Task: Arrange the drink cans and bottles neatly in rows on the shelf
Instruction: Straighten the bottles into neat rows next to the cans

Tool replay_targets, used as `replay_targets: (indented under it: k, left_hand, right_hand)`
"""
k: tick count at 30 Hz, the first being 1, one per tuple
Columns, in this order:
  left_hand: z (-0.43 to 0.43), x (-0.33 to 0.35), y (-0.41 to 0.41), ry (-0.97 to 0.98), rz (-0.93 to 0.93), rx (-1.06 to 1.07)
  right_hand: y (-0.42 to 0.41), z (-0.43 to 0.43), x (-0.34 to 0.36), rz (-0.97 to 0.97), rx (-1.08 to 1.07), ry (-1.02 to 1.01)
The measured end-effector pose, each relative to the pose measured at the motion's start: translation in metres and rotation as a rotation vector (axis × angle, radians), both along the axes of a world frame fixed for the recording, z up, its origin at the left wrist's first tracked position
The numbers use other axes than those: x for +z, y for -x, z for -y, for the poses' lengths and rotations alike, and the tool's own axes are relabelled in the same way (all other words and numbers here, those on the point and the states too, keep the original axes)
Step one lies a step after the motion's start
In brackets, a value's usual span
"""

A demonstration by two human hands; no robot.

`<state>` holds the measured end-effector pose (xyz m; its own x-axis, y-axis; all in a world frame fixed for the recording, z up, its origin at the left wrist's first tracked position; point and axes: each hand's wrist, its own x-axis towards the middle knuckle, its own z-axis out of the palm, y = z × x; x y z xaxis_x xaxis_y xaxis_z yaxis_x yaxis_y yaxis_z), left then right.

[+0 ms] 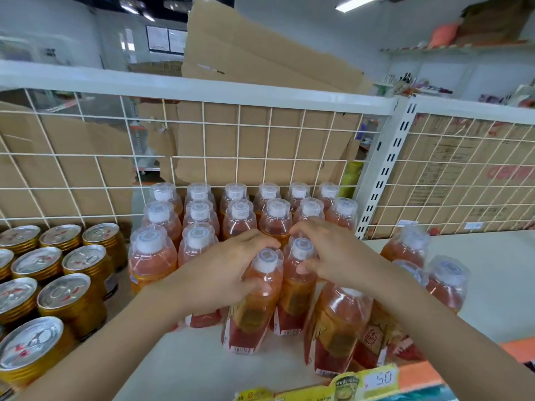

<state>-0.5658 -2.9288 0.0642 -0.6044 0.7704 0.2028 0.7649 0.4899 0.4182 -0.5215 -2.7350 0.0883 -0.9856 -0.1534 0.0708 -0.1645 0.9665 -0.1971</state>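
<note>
Orange-red drink bottles with white caps (240,209) stand in rows at the back of the white shelf (185,363). My left hand (220,270) grips the shoulder of one bottle (252,308) at the front of a row. My right hand (333,253) curls over the neck of the bottle (298,287) beside it, fingers around its cap. Another bottle (338,328) stands loose in front of my right forearm. Gold cans with silver tops (63,296) fill the left side in rows.
A white wire grid (202,157) backs the shelf, with cardboard behind it. A slotted upright post (385,169) divides the shelf from the right bay, where a few more bottles (445,276) stand. A yellow price tag (379,380) runs along the front edge.
</note>
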Motion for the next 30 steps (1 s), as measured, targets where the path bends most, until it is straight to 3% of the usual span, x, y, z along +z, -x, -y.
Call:
replay_targets:
  k: [10,19,25,30]
  left_hand:
    - [-0.013,0.007,0.033,0.082,0.055,-0.023]
    - [0.001,0.011,0.043,0.152,-0.034,-0.022]
    - [-0.005,0.009,0.036,0.114,-0.093,0.154]
    - [-0.014,0.002,0.033,0.265,-0.198,0.225]
  right_hand:
    - [0.026,-0.026,0.01,0.131,0.136,-0.025]
    - [0.035,-0.038,0.015,0.198,0.231,0.071]
    - [0.039,-0.035,0.0,0.173,0.124,-0.062]
    - [0.044,-0.033,0.0,0.234,0.176,0.051]
